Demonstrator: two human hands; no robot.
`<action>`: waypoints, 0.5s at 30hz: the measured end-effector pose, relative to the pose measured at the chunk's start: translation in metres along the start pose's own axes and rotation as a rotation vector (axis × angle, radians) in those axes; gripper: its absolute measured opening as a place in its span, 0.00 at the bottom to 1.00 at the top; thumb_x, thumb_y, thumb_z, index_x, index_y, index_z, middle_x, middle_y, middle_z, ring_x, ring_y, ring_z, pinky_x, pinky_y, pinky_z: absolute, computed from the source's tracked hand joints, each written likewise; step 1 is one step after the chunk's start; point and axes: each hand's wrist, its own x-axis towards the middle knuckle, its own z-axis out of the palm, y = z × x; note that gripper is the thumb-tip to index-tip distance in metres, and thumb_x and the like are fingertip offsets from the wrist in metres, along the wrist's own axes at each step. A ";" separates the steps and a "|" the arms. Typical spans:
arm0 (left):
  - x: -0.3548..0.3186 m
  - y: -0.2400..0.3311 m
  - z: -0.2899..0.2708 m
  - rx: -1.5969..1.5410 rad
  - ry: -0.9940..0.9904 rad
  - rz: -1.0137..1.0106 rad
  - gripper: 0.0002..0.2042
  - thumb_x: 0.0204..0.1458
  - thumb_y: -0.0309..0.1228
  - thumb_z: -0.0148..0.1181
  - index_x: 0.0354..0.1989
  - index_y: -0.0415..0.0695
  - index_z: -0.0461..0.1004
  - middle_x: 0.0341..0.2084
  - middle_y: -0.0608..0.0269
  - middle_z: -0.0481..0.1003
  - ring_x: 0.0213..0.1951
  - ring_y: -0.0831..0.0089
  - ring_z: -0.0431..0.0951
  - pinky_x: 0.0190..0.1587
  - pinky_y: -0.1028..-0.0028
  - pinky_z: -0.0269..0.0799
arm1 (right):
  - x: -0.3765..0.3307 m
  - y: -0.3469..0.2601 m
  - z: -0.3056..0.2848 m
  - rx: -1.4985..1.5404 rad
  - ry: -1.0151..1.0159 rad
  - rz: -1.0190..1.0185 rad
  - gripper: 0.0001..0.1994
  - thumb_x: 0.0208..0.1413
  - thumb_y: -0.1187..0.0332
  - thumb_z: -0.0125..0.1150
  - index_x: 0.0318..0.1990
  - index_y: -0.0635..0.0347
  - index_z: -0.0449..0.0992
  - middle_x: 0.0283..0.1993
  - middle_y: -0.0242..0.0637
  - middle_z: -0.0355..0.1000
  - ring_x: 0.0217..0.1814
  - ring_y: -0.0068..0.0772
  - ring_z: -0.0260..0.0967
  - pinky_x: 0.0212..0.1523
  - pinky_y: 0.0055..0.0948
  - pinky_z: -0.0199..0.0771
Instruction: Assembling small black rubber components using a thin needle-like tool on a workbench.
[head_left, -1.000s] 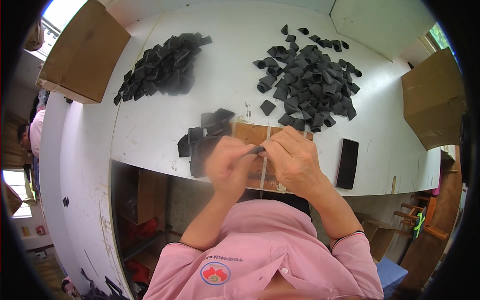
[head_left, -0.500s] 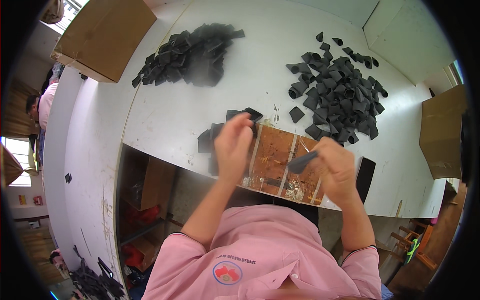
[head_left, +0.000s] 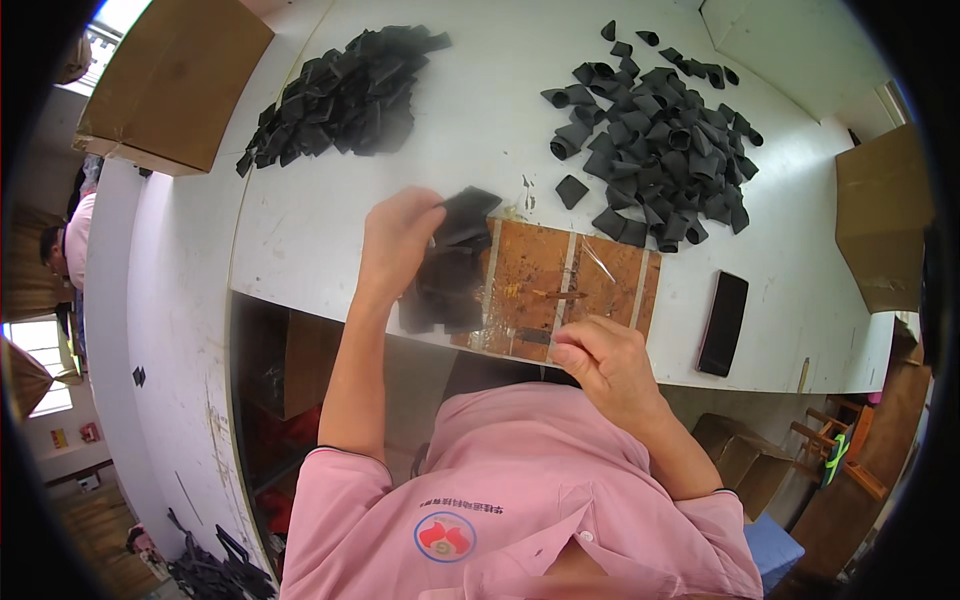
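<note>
My left hand (head_left: 398,240) is over the near side of the table, left of a brown board (head_left: 525,265). Its fingertips pinch the edge of a flat black piece (head_left: 470,208), which looks like fabric or foam. Blurred below it, more black pieces (head_left: 442,290) lie overlapping along the board's left side. My right hand (head_left: 608,362) is closed over the board's front edge, thumb against curled fingers; whatever is in it, if anything, is hidden. Light strips cross the board, and a thin brown mark or sliver (head_left: 560,295) shows on it.
Flat black pieces form a heap (head_left: 345,100) at the far left. Rolled black pieces make another heap (head_left: 670,140) at the far right, with one loose piece (head_left: 571,191) beside it. A phone (head_left: 723,323) lies right of the board. Cardboard boxes (head_left: 175,85) stand at both sides.
My left hand has moved left and now pinches a black piece. My right hand has dropped toward the board's front edge, and the dark piece it held no longer shows. The view has shifted slightly.
</note>
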 end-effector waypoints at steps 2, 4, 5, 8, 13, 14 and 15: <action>-0.026 0.035 0.002 -0.266 -0.332 -0.149 0.05 0.47 0.23 0.51 0.31 0.36 0.72 0.21 0.69 0.70 0.26 0.82 0.67 0.29 0.80 0.63 | 0.003 -0.007 0.006 -0.065 0.020 -0.028 0.09 0.48 0.69 0.56 0.33 0.68 0.71 0.23 0.43 0.68 0.24 0.36 0.67 0.26 0.25 0.66; -0.051 0.061 0.012 -0.427 -0.559 -0.152 0.05 0.48 0.22 0.51 0.31 0.37 0.72 0.22 0.71 0.70 0.26 0.88 0.64 0.27 0.84 0.61 | 0.010 -0.008 0.012 -0.026 0.136 -0.122 0.11 0.48 0.68 0.57 0.32 0.69 0.71 0.23 0.38 0.69 0.22 0.30 0.66 0.25 0.24 0.66; -0.061 0.064 0.020 -0.476 -0.579 -0.171 0.06 0.49 0.23 0.52 0.34 0.37 0.71 0.22 0.72 0.70 0.25 0.88 0.65 0.27 0.85 0.62 | 0.009 -0.008 0.013 -0.031 0.138 -0.114 0.11 0.48 0.68 0.57 0.32 0.69 0.71 0.23 0.38 0.69 0.22 0.30 0.66 0.25 0.24 0.66; -0.086 0.067 0.045 -0.886 -0.337 -0.218 0.14 0.49 0.25 0.53 0.44 0.35 0.65 0.25 0.68 0.70 0.26 0.84 0.68 0.30 0.84 0.66 | 0.006 0.006 0.012 0.862 0.049 0.338 0.12 0.51 0.63 0.57 0.32 0.66 0.72 0.24 0.28 0.69 0.20 0.15 0.59 0.21 0.15 0.62; -0.117 0.069 0.078 -1.012 -0.055 -0.149 0.12 0.46 0.20 0.55 0.40 0.37 0.64 0.27 0.64 0.71 0.30 0.79 0.71 0.36 0.80 0.69 | 0.000 0.006 0.010 1.295 0.123 0.494 0.08 0.53 0.66 0.53 0.33 0.62 0.72 0.24 0.28 0.67 0.21 0.15 0.59 0.21 0.15 0.60; -0.119 0.071 0.080 -1.013 -0.060 -0.148 0.12 0.46 0.20 0.55 0.40 0.37 0.64 0.27 0.64 0.71 0.30 0.79 0.71 0.36 0.80 0.69 | -0.002 0.008 0.011 1.295 0.129 0.492 0.08 0.53 0.66 0.53 0.33 0.62 0.72 0.24 0.28 0.67 0.21 0.15 0.59 0.21 0.15 0.60; -0.120 0.074 0.082 -0.990 -0.082 -0.152 0.10 0.46 0.19 0.54 0.38 0.36 0.65 0.27 0.63 0.71 0.30 0.79 0.72 0.35 0.80 0.69 | -0.003 0.010 0.012 1.307 0.136 0.490 0.08 0.54 0.66 0.52 0.33 0.62 0.71 0.24 0.28 0.66 0.23 0.15 0.60 0.22 0.15 0.60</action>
